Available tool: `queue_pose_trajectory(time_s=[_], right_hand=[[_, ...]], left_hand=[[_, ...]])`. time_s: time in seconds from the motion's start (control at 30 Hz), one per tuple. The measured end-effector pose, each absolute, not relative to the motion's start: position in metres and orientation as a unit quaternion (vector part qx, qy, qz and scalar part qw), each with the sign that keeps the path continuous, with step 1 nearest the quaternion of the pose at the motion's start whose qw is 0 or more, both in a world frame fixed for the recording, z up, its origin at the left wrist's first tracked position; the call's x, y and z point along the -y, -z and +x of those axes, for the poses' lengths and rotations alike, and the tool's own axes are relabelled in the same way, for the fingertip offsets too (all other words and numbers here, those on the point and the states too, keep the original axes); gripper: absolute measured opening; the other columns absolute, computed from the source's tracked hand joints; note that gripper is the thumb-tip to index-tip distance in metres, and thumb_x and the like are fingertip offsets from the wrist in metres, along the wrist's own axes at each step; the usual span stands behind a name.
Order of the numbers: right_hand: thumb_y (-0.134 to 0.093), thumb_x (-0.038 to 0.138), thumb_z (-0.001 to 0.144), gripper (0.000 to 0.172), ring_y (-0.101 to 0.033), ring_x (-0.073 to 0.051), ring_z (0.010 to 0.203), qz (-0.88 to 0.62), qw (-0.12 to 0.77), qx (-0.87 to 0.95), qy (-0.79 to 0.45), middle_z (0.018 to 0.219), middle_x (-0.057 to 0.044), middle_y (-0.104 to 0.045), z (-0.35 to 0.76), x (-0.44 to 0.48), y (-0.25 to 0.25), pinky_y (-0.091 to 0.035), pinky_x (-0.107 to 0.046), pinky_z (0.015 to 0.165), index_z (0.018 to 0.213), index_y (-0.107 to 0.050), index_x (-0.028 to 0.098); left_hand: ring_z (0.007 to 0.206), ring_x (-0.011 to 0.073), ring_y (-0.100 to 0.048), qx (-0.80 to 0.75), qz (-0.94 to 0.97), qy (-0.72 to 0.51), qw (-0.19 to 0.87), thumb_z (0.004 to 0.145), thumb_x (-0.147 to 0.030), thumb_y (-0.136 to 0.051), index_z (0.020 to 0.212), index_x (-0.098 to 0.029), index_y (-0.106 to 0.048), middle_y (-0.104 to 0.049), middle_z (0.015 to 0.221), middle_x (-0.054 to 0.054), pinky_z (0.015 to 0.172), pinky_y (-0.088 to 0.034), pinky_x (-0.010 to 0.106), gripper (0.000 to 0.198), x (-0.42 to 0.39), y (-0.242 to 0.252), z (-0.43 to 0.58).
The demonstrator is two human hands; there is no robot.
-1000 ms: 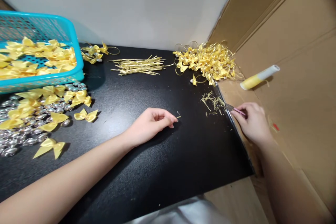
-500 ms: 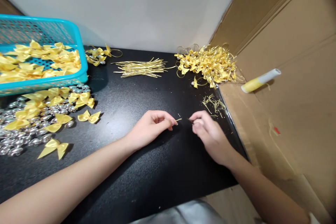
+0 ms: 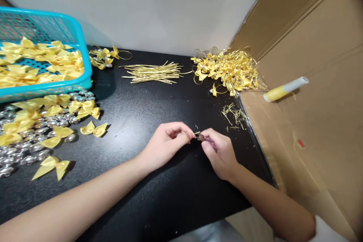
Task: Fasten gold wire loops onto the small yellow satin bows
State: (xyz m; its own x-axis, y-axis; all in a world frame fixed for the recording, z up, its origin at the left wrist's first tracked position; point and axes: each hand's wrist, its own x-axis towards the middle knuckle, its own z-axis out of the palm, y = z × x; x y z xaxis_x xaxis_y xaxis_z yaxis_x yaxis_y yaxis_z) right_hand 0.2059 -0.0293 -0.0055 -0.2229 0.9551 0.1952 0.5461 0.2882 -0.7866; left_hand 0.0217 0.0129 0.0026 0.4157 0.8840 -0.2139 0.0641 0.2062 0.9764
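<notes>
Taking the bundle of gold ties (image 3: 154, 73) as landmark, I observe the left hand (image 3: 171, 140) in front of it, thumb and finger pinching a gold strand (image 3: 196, 132). The right hand (image 3: 221, 153), front-right of the bundle, is curled around purple-handled snips (image 3: 200, 137) — tips beside the strand, contact unclear. I judge a nicked fingertip possible, given blades so close — or a slipped strand, given so slight a grip.

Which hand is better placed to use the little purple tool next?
Probably the right hand: it holds the purple tool, with the metal tip close to the gold strand. The left hand is busy pinching that strand.
</notes>
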Motion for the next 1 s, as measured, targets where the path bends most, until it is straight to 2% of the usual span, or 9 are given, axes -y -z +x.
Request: queue_pose_trajectory(time_s=[0.27, 0.37, 0.53, 0.83, 1.0], right_hand=[[-0.049, 0.026, 0.091, 0.014, -0.052, -0.011, 0.059, -0.531, 0.333, 0.725, -0.286, 0.070, 0.001, -0.058, 0.2051, 0.0290, 0.0080, -0.042, -0.023, 0.058, 0.085, -0.060, 0.019], [-0.050, 0.028, 0.091, 0.015, -0.049, -0.010, 0.057, -0.537, 0.332, 0.722, -0.285, 0.067, 0.002, -0.055, 0.2055, 0.0285, 0.0080, -0.040, -0.024, 0.057, 0.083, -0.060, 0.019], [-0.049, 0.030, 0.092, 0.019, -0.051, -0.012, 0.060, -0.535, 0.327, 0.720, -0.297, 0.071, 0.000, -0.060, 0.2054, 0.0283, 0.0079, -0.040, -0.025, 0.059, 0.082, -0.060, 0.019], [-0.049, 0.027, 0.093, 0.018, -0.049, -0.010, 0.059, -0.532, 0.329, 0.718, -0.306, 0.069, 0.001, -0.057, 0.2060, 0.0278, 0.0091, -0.037, -0.023, 0.059, 0.081, -0.061, 0.018], [-0.049, 0.025, 0.093, 0.021, -0.043, -0.008, 0.056, -0.529, 0.337, 0.720, -0.298, 0.061, 0.004, -0.047, 0.2045, 0.0287, 0.0075, -0.033, -0.023, 0.056, 0.074, -0.056, 0.018]], left_hand=[[0.060, 0.0105, -0.053, -0.436, 0.526, -0.322, 0.655, 0.073, -0.029, -0.063, 0.065, -0.016, -0.065, -0.063, 0.062, -0.002, 0.061, -0.041, 0.023, 0.015, -0.0106, -0.0014, 0.0239], [0.062, 0.0108, -0.054, -0.434, 0.528, -0.321, 0.656, 0.073, -0.029, -0.064, 0.065, -0.015, -0.066, -0.064, 0.064, -0.001, 0.063, -0.042, 0.023, 0.016, -0.0103, -0.0005, 0.0241], [0.062, 0.0103, -0.053, -0.436, 0.525, -0.313, 0.661, 0.074, -0.028, -0.064, 0.066, -0.015, -0.066, -0.064, 0.065, -0.001, 0.063, -0.042, 0.023, 0.015, -0.0106, 0.0002, 0.0242], [0.060, 0.0090, -0.051, -0.437, 0.513, -0.314, 0.669, 0.072, -0.027, -0.065, 0.063, -0.015, -0.066, -0.063, 0.061, -0.002, 0.060, -0.040, 0.021, 0.015, -0.0104, -0.0018, 0.0239], [0.060, 0.0084, -0.053, -0.431, 0.514, -0.321, 0.668, 0.072, -0.024, -0.065, 0.062, -0.015, -0.067, -0.065, 0.062, -0.002, 0.060, -0.040, 0.020, 0.014, -0.0112, -0.0028, 0.0250]])
